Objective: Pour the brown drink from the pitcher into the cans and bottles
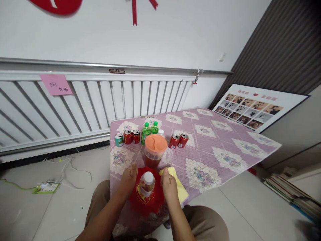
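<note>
Two forearms [106, 209] reach in, left hand [129, 176] and right hand [169, 184] flanking one capped bottle [146, 184] on a red mat [158, 197].

Each grip shows curled fingers, thumb up; whether either is clamped on the mat or the yellow cloth [180, 187] beside the right, I cannot tell. Beyond the bottle stand one orange-lidded jug [155, 151], five cans [127, 137] and two green bottles [146, 134]; their labels are unreadable. One pink note [56, 84] reads "361". The bench [233, 157] has its left edge just beside the teal can [119, 140]; its patterned surface runs broad and flat rightward.
</note>
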Demonstrator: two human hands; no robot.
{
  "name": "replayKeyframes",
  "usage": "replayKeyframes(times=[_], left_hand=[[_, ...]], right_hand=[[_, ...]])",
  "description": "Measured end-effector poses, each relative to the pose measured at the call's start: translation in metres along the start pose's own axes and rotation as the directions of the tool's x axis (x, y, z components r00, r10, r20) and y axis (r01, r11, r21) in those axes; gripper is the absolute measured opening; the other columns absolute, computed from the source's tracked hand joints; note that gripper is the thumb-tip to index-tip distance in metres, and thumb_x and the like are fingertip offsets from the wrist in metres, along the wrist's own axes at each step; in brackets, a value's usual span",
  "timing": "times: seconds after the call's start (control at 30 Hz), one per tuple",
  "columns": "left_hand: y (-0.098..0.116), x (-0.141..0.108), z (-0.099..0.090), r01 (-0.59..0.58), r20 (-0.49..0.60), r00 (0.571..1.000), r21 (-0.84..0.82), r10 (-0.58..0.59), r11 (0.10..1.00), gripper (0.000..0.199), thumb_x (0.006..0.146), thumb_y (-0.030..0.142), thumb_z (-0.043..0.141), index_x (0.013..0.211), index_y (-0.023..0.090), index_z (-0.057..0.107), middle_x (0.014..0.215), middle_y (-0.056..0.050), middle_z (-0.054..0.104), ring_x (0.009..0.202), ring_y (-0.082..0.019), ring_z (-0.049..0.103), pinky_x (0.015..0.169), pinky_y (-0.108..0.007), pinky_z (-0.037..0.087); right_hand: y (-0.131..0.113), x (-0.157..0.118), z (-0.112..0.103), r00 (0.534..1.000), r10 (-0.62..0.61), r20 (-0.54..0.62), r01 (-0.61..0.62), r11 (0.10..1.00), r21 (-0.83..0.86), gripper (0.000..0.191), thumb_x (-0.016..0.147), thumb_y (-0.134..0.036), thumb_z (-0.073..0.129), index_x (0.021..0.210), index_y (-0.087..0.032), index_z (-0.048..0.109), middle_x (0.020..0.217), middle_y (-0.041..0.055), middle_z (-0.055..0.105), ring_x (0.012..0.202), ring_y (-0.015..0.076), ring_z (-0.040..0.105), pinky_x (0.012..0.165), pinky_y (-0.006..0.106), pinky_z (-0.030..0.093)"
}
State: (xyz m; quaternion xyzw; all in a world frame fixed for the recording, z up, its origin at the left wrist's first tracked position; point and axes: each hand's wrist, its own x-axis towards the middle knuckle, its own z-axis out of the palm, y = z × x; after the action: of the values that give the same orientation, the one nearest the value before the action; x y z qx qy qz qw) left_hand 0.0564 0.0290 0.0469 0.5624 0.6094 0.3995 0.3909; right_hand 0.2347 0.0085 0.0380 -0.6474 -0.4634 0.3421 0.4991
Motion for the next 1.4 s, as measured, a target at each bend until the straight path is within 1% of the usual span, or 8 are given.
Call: replayKeyframes(times=[0.4,0.53,0.67,0.77,0.83,0.97,1.17,1.4], left_hand=[[-0.007,0.000,0.003,0.041,0.004,0.999,0.014,-0.041,0.999,0.062,0.095,0.074,0.015,0.058,0.027,0.033,0.055,0.004,0.034,0.054,-0.016,0.036,0.058,-0.033,0.028],[-0.003,-0.004,-0.001,0.014,0.031,0.999,0.000,-0.014,1.000,0.058,0.096,0.068,0.021,0.059,0.026,0.038,0.056,0.002,0.041,0.058,-0.019,0.045,0.062,-0.034,0.037],[-0.021,-0.014,-0.004,-0.129,-0.045,0.991,-0.101,0.125,0.987,0.043,0.095,0.057,0.042,0.101,0.020,0.061,0.099,-0.009,0.069,0.096,-0.026,0.066,0.088,-0.042,0.052],[-0.049,-0.020,-0.001,-0.256,-0.023,0.967,-0.070,0.255,0.964,0.065,0.082,0.055,0.067,0.134,0.019,0.053,0.139,-0.016,0.060,0.132,-0.034,0.056,0.110,-0.054,0.044],[-0.065,-0.023,0.004,-0.331,0.032,0.943,0.001,0.330,0.944,0.084,0.071,0.050,0.080,0.143,0.020,0.047,0.149,-0.018,0.052,0.141,-0.040,0.047,0.116,-0.060,0.037],[-0.077,-0.025,0.020,-0.417,0.065,0.909,0.108,0.412,0.902,0.095,0.065,0.042,0.087,0.147,0.021,0.043,0.150,-0.020,0.050,0.139,-0.042,0.049,0.115,-0.064,0.039],[-0.057,-0.024,0.033,-0.442,0.102,0.896,0.115,0.432,0.889,0.067,0.077,0.027,0.071,0.141,0.023,0.051,0.138,-0.016,0.061,0.130,-0.034,0.057,0.110,-0.057,0.045],[-0.042,-0.025,0.032,-0.387,0.105,0.920,0.106,0.377,0.916,0.059,0.077,0.024,0.070,0.135,0.023,0.056,0.131,-0.014,0.066,0.120,-0.032,0.063,0.103,-0.051,0.050]], right_hand=[[-0.001,0.000,0.001,1.000,-0.019,0.005,0.019,1.000,-0.008,0.057,0.088,-0.077,0.034,0.058,-0.029,0.027,0.052,-0.0057,0.028,0.052,0.0151,0.030,0.051,0.032,0.025],[-0.009,-0.002,-0.002,0.998,-0.059,0.012,0.059,0.998,0.004,0.053,0.089,-0.071,0.039,0.059,-0.027,0.037,0.055,-0.0041,0.038,0.056,0.0164,0.039,0.054,0.031,0.034],[-0.013,-0.007,-0.004,0.997,-0.083,0.008,0.083,0.997,0.011,0.039,0.083,-0.060,0.056,0.084,-0.022,0.062,0.075,0.0014,0.060,0.071,0.0204,0.056,0.066,0.032,0.047],[-0.014,-0.011,-0.001,0.991,-0.136,0.009,0.136,0.990,-0.021,0.042,0.078,-0.048,0.065,0.109,-0.020,0.067,0.100,0.0084,0.069,0.092,0.0254,0.064,0.082,0.039,0.052],[-0.016,-0.014,0.002,0.979,-0.199,0.035,0.202,0.977,-0.072,0.043,0.075,-0.039,0.069,0.114,-0.020,0.068,0.113,0.0111,0.069,0.106,0.0282,0.063,0.096,0.044,0.050],[-0.023,-0.020,0.008,0.957,-0.268,0.110,0.285,0.939,-0.192,0.049,0.069,-0.027,0.075,0.118,-0.019,0.070,0.119,0.0120,0.068,0.116,0.0312,0.060,0.104,0.048,0.046],[-0.025,-0.024,0.016,0.933,-0.321,0.160,0.356,0.884,-0.302,0.044,0.070,-0.018,0.077,0.114,-0.020,0.072,0.110,0.0102,0.070,0.107,0.0310,0.061,0.096,0.046,0.049],[-0.021,-0.023,0.016,0.908,-0.385,0.168,0.413,0.890,-0.193,0.034,0.081,-0.023,0.066,0.114,-0.022,0.071,0.114,0.0100,0.072,0.110,0.0285,0.063,0.099,0.046,0.050]])
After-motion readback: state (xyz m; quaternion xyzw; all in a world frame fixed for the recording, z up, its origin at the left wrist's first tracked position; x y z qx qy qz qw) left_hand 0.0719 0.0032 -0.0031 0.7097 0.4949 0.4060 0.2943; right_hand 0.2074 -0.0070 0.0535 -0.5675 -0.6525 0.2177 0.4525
